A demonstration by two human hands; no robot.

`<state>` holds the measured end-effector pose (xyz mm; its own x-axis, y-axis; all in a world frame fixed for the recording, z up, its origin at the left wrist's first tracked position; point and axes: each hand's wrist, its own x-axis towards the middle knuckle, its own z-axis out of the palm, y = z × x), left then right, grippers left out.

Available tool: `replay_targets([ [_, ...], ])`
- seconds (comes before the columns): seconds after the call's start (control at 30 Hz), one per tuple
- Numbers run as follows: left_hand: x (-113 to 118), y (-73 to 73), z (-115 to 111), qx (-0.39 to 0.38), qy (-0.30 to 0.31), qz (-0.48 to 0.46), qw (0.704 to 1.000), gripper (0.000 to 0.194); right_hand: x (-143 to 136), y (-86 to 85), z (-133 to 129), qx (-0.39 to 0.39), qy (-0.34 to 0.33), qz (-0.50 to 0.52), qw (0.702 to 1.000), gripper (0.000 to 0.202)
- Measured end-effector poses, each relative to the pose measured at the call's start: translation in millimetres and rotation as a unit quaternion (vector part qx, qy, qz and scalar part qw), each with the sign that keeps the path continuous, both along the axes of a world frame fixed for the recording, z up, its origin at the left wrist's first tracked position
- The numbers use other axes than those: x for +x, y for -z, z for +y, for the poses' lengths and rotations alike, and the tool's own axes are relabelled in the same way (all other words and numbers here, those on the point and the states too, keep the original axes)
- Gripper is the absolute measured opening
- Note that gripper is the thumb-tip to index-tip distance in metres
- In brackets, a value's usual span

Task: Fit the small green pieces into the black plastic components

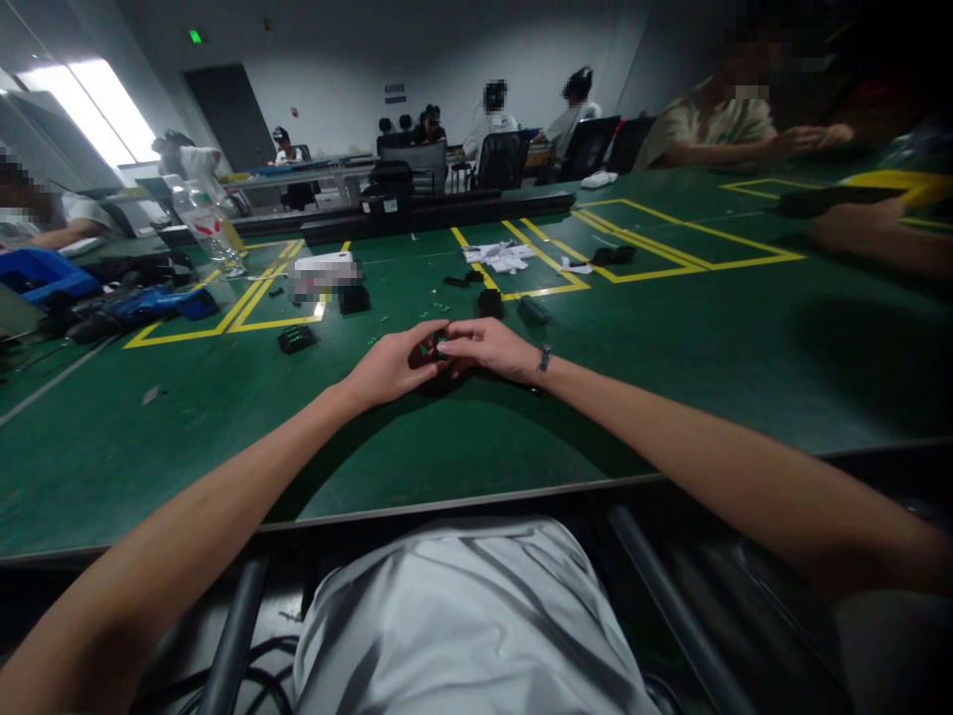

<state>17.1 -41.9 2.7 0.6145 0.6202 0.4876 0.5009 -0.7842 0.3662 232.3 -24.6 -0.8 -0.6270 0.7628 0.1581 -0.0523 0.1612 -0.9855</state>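
Note:
Over the green table (462,447), my left hand (388,365) and my right hand (497,348) meet at the fingertips. Both are closed in a pinch around a small dark piece (441,348) with a hint of green; fingers cover most of it, and its kind cannot be made out. Just beyond my right hand lie a black part (489,303) and a dark translucent piece (533,311). Left of my left hand sits a black part with green in it (297,339). Tiny green bits (439,307) are scattered past my fingertips.
A white phone-like object (323,268) and a black block (353,298) lie farther left, near a plastic bottle (208,228) and a blue power tool (149,308). White paper scraps (500,257) lie ahead. A co-worker's hand (856,233) rests at the right.

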Motion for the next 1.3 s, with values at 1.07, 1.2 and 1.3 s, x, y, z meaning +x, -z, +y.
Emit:
replay_targets([
  [1.07,6.1,2.3,-6.7,0.075,-0.096,-0.075,0.990,0.046,-24.2,2.6,-15.8,0.034,0.039,0.084,0.995,0.029],
  [1.2,6.1,2.6,-6.6,0.077,-0.091,-0.072,0.990,0.047,-23.1,1.3,-16.7,0.045,0.047,0.069,0.996,0.028],
  [1.3,6.1,2.7,-6.6,0.073,-0.087,-0.070,0.991,0.048,-22.5,0.8,-16.5,0.050,0.049,0.062,0.996,0.024],
])
